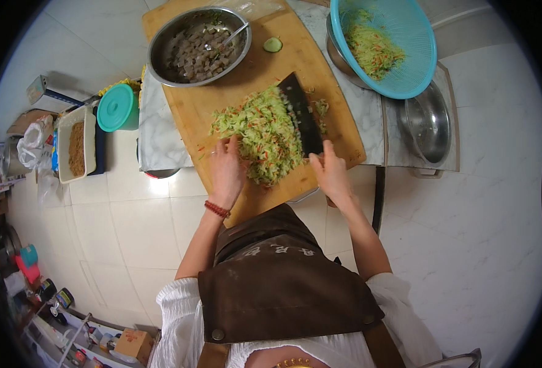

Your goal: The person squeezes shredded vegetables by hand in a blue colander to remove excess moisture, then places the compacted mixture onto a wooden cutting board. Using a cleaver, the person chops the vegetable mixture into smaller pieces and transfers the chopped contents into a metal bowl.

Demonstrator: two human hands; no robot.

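Note:
A heap of finely chopped green and orange vegetables (266,133) lies in the middle of a wooden cutting board (186,117). My right hand (333,175) grips a dark-bladed cleaver (302,115) by its handle, most of which the hand covers. The blade, slightly blurred, stands along the right side of the heap, with bits of vegetable stuck to it. At the heap's lower left edge, my left hand (227,170) has its fingertips against the shreds and grasps nothing that I can see. More scraps lie just right of the blade.
At the board's far left stands a steel bowl (156,62) of diced greyish pieces with a spoon (236,34). A cut green vegetable end (272,44) lies beside it. Far right, a blue colander (420,55) holds more shreds, near an empty-looking steel basin (429,124). A lidded turquoise tub (117,108) stands left.

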